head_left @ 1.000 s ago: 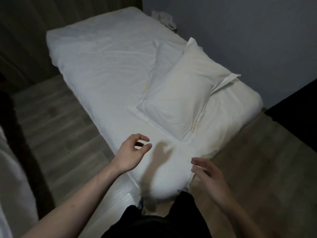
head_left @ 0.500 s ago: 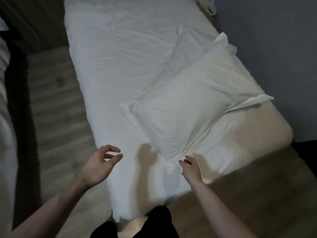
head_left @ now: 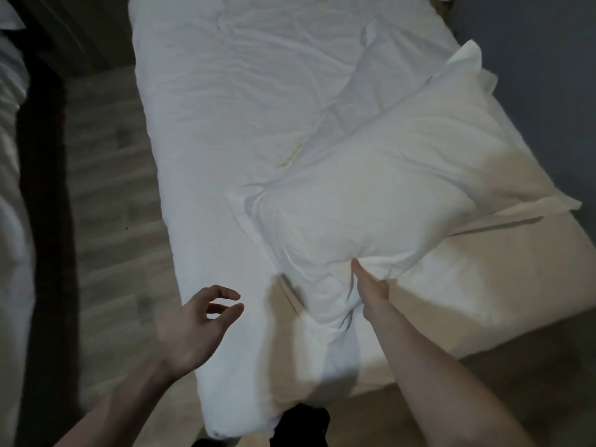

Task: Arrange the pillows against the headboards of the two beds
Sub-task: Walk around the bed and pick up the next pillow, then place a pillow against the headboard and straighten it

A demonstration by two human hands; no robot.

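Half a second ago the right hand (head_left: 371,287) hung just short of the plump white fabric pillow (head_left: 371,221); now it has reached the pillow's near corner and dug in, the thumb pressed on top and the fingers hidden beneath bunched cloth, so it appears clamped on that corner. The view has also drawn closer to the narrow bed with its creased white sheet (head_left: 225,108). This suggests the grasp is made and the lift toward the headboard can begin, though no headboard shows here. The left hand (head_left: 196,327) hovers over the bed's near edge, fingers loosely curled and apart, holding nothing, a little to the left of the pillow. A second, flatter white pillow (head_left: 377,82) lies partly under the first, farther up the mattress, near the grey wall (head_left: 532,59).
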